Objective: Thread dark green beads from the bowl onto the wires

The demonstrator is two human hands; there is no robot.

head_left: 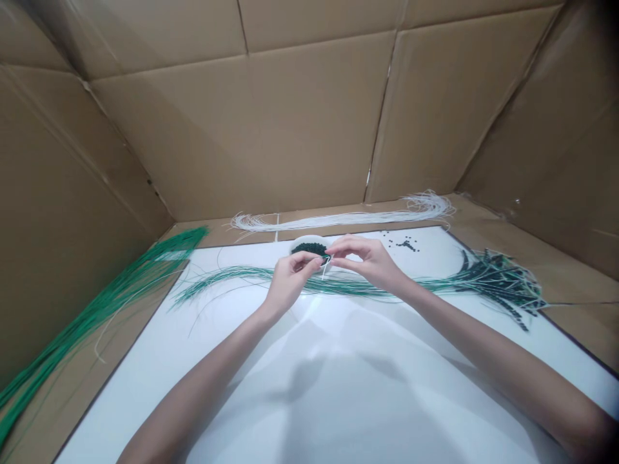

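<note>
Left fingers (pixel 309 263) and right fingers (pixel 349 246) pinched at a white strand (pixel 325 269), tips nearly meeting, just in front of bowl (pixel 293 247) of dark beads (pixel 308 248). Green strands (pixel 367 287) run crosswise below, beaded ends (pixel 503 280) fanned right. Loose beads (pixel 409 245) on white board (pixel 227 354). White bundle (pixel 333 220) behind; 2nd green bundle (pixel 120 283) left, on cardboard (pixel 97 374). Cardboard walls (pixel 290 129) on 3 sides.

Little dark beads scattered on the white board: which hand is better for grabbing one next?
Probably the right hand: the small dark beads scattered on the white board lie on its side, while the left hand is farther away.
</note>
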